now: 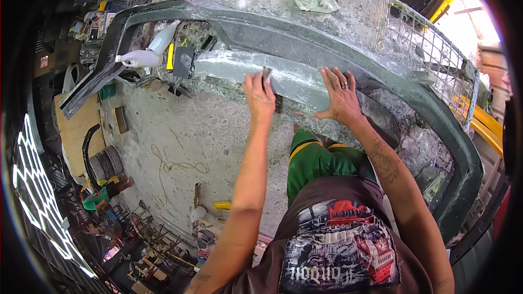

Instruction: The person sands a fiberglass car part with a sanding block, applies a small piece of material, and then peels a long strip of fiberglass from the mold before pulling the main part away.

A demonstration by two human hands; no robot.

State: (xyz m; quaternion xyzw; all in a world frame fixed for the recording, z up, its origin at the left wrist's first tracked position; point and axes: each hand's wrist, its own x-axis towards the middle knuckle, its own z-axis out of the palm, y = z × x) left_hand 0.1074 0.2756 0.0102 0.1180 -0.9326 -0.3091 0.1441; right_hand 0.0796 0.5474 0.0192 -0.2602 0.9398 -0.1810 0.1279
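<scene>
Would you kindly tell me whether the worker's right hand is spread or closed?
Spread: the right hand lies back up on the grey panel, its fingers extended and its thumb well apart from them.

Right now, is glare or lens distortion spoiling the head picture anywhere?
Head view: the opening at upper right is blown out, the zigzag light at left glares white, corners go black, surroundings bow fisheye-like; left hand and right hand look fairly sharp.

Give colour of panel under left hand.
Grey panel, streaked with white; shows best in the head view.
</scene>
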